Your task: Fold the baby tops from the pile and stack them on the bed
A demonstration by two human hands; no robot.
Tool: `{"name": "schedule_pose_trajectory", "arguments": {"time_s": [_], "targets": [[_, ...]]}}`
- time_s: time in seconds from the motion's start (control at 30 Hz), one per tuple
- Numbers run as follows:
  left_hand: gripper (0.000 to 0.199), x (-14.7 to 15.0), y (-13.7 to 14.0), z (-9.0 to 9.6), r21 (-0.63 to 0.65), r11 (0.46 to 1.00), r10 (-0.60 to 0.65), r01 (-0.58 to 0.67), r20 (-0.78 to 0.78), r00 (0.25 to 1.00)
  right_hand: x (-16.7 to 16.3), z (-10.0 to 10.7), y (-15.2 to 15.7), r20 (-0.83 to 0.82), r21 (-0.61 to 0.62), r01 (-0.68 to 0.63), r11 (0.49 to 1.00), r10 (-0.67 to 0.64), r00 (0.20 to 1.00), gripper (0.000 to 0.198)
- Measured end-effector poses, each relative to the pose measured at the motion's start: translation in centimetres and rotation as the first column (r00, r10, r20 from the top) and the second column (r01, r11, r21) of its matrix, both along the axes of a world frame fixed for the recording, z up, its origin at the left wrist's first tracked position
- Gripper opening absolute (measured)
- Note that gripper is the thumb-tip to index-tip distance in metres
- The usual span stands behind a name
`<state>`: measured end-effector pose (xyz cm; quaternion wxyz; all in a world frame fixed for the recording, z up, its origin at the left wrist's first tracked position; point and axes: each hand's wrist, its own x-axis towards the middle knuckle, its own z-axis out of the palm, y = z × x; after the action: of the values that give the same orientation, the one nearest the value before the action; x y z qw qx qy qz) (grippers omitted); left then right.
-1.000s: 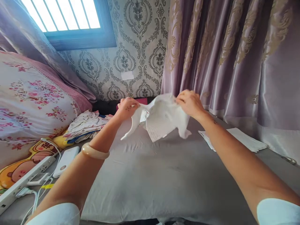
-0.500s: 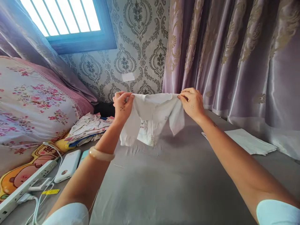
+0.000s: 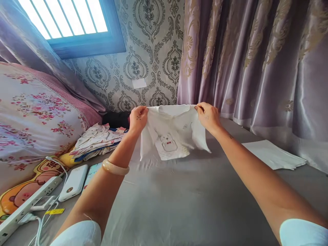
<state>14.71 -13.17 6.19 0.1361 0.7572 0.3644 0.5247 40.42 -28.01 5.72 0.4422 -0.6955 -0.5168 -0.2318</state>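
A small white long-sleeved shirt (image 3: 170, 128) with a bear print on its front hangs stretched between my hands, above the grey sheet (image 3: 179, 198). My left hand (image 3: 138, 119) pinches the shirt's left shoulder, closed on the cloth. At the opposite shoulder my right hand (image 3: 208, 115) is closed too, fingertips gripping the fabric. Both sleeves and the lower hem hang down, with the hem close over the sheet; I cannot tell if it touches. A bangle (image 3: 115, 167) circles my left forearm.
Folded white cloth (image 3: 274, 153) lies at the right. To the left are a pile of clothes (image 3: 98, 140), a power bank (image 3: 73, 182), a phone (image 3: 92, 172), a power strip (image 3: 30, 200) with cables, and floral bedding (image 3: 41, 112). Curtains (image 3: 243, 61) hang behind.
Both hands are slightly lower, and my left hand has shifted right. The shirt's body has swung and opened out, so the bear print now shows fully.
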Motion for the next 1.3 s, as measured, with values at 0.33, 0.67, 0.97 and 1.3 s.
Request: {"name": "schedule_pose_trajectory", "arguments": {"time_s": [0.33, 0.67, 0.97, 1.3], "targets": [[0.018, 1.0, -1.2, -0.9, 0.059, 0.996, 0.065, -0.066, 0.02, 0.998, -0.2, -1.2, 0.6, 0.007, 0.039, 0.011, 0.999, -0.011, 1.0, 0.027], [0.024, -0.8, -4.2, -1.0, 0.382, 0.913, 0.144, -0.144, 0.029, 0.989, -1.4, -1.1, -2.8, 0.225, 0.043, 0.083, 0.996, -0.091, 0.97, 0.041], [0.029, -6.4, -12.7, 4.0, 0.522, 0.83, 0.263, -0.196, -0.056, 0.963, -4.0, 5.0, -10.9, 0.236, 0.037, -0.158, 0.987, 0.145, 0.961, 0.034], [0.02, -3.7, -4.3, -2.9, 0.048, 0.998, -0.014, 0.049, -0.552, 0.834, 0.6, -1.5, -3.5, -0.202, -0.55, -0.337, 0.764, 0.27, 0.941, 0.022]]}}
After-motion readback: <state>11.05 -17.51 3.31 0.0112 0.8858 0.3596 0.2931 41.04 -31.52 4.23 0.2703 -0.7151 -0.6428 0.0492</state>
